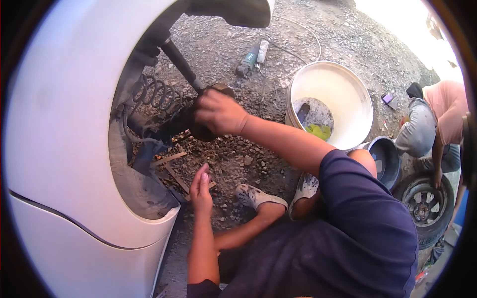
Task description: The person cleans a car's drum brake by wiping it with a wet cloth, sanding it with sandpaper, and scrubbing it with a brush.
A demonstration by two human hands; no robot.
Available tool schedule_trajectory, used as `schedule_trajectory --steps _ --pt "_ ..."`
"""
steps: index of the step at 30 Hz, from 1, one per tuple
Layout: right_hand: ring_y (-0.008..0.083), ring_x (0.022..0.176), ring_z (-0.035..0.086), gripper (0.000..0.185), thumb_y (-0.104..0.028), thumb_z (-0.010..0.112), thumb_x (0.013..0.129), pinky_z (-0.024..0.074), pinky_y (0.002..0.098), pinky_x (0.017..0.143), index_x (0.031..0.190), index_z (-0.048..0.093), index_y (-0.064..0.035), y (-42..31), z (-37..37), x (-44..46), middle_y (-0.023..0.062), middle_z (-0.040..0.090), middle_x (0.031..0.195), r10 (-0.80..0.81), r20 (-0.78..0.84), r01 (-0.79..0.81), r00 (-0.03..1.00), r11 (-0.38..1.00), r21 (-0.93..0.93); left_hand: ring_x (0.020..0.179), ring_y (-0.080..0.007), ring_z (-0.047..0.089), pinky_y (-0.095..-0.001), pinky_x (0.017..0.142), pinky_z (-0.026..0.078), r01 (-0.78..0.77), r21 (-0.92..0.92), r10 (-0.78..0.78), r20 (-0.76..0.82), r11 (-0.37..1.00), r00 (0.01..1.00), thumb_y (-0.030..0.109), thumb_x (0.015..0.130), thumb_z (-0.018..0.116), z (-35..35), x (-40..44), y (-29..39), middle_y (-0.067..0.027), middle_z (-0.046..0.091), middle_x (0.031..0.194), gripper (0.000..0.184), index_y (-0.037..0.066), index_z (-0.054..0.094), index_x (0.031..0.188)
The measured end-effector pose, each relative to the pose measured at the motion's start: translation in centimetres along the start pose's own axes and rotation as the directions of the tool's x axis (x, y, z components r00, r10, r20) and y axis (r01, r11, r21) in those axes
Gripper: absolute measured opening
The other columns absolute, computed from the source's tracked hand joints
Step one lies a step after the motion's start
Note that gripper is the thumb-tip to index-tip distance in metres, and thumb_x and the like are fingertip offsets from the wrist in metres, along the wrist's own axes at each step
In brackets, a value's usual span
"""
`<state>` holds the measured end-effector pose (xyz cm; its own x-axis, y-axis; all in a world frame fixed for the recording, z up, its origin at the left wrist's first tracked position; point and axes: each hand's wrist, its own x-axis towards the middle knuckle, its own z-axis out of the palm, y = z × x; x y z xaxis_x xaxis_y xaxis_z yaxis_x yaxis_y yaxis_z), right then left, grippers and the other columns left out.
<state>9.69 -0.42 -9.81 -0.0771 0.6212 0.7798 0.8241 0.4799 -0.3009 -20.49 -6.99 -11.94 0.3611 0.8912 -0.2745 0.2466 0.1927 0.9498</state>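
Pale car [69, 99], with dark hub [201, 133] at the right hand [218, 113].
The hub is just beside the right fingers, perhaps touching; with blur, I cannot tell their grip. Below them, the left hand [201, 191] has fingers loosely extended.

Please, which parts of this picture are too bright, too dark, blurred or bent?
Head view: glare turns the upper right edge white; head view: the wheel arch lies in shade; head view: the right hand is smeared, likely by motion, its fingers unclear; head view: a dark round border cuts the corners, and the lens probably bows the car body.
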Motion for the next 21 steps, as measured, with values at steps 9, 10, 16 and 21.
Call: schedule_trajectory --steps 9,10,16,21 --pt "0.0331 0.106 0.061 0.021 -0.019 0.081 0.076 0.0566 0.0465 0.094 0.094 0.071 -0.0139 -0.8 0.1 -0.3 0.0076 0.059 0.103 -0.066 -0.074 0.065 0.995 0.998 -0.013 0.137 -0.0242 0.063 -0.0362 0.115 0.049 -0.346 0.236 0.368 -0.058 0.908 0.928 0.028 0.118 0.055 3.5 6.5 6.7 -0.016 0.068 0.149 0.045 -0.002 0.063 0.151" --pt "0.0338 0.105 0.061 0.018 -0.018 0.08 0.079 0.0569 0.0464 0.093 0.094 0.072 -0.013 0.4 0.2 -0.3 0.008 0.06 0.103 -0.086 -0.083 0.086 0.993 0.996 -0.001 0.138 -0.0241 0.063 -0.0363 0.116 0.049 -0.441 0.303 0.48 -0.064 0.845 0.875 0.028 0.118 0.055 4.4 7.5 7.8 -0.016 0.068 0.149 0.046 -0.002 0.062 0.152" --pt "0.0362 0.107 0.063 0.016 -0.011 0.077 0.083 0.0578 0.0462 0.093 0.098 0.075 -0.0151 0.7 1.2 0.0 0.0085 0.063 0.105 0.538 -0.184 -0.528 0.822 0.843 0.106 0.143 -0.0267 0.06 -0.0411 0.121 0.045 -0.467 0.296 0.508 -0.077 0.833 0.858 0.038 0.121 0.045 5.7 13.2 8.2 -0.0183 0.063 0.157 0.055 -0.004 0.059 0.155" --pt "0.0361 0.105 0.065 0.012 -0.013 0.079 0.084 0.0583 0.0467 0.091 0.096 0.075 -0.0137 1.7 0.8 -0.8 0.0084 0.065 0.104 0.334 -0.211 -0.305 0.919 0.939 0.16 0.149 -0.0303 0.055 -0.0423 0.125 0.041 -0.32 0.048 0.324 -0.121 0.946 0.938 0.047 0.122 0.036 8.5 15.0 8.8 -0.0189 0.058 0.162 0.065 -0.003 0.058 0.157"
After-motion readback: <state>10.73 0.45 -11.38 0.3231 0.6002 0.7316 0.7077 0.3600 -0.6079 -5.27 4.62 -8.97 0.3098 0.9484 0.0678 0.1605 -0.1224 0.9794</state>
